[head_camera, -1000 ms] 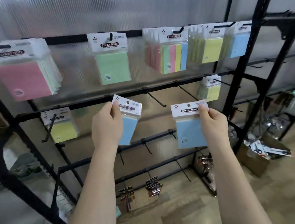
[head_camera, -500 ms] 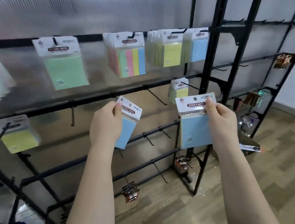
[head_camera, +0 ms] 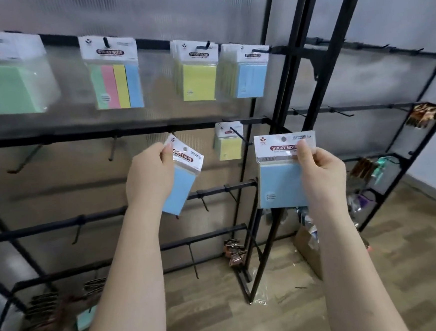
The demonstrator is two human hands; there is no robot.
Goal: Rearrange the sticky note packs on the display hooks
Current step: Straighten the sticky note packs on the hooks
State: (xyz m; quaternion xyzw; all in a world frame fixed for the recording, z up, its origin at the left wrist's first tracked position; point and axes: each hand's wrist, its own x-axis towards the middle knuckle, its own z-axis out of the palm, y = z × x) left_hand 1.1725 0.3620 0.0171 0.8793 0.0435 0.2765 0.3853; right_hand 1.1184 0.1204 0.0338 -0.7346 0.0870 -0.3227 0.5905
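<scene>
I see the left hand [head_camera: 150, 178] pinching a tilted blue pack [head_camera: 180, 186] by its header card, and the right hand [head_camera: 322, 175] pinching a second blue pack [head_camera: 281, 184] upright, both held off the rack [head_camera: 120, 132] below the hanging top-row packs [head_camera: 196, 73].

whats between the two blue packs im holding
In the head view, a small yellow sticky note pack hangs on a hook of the middle rail, behind and slightly above the gap between the left-hand blue pack and the right-hand blue pack.
</scene>
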